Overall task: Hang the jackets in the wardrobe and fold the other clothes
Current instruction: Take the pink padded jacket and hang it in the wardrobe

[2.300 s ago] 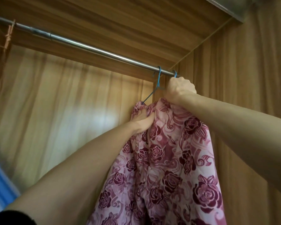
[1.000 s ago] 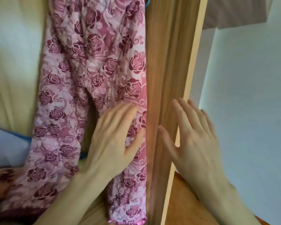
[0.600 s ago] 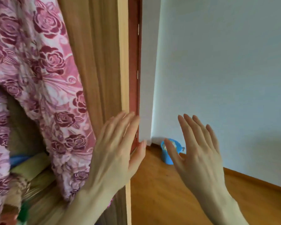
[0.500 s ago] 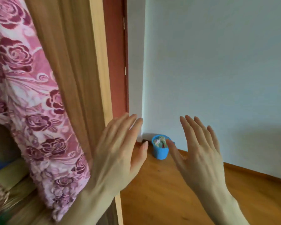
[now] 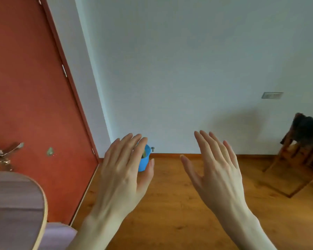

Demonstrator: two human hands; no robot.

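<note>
My left hand (image 5: 124, 170) is raised in front of me with straight fingers and holds nothing. My right hand (image 5: 216, 168) floats beside it, fingers spread, also holding nothing. A dark garment (image 5: 308, 128) is draped over a wooden chair (image 5: 296, 159) at the far right by the wall. The wardrobe and the pink floral jacket are out of view.
A red door (image 5: 34, 105) with a metal handle (image 5: 5, 150) fills the left. A small blue bin (image 5: 145, 160) stands in the floor corner behind my left hand. A rounded grey board with a wooden rim (image 5: 16, 204) is at lower left. Wooden floor (image 5: 170, 204) stretches ahead.
The view has swung right, away from the wardrobe. The floral jacket and wardrobe side panel have left the frame. Both hands stay raised with straight fingers and nothing in them.
</note>
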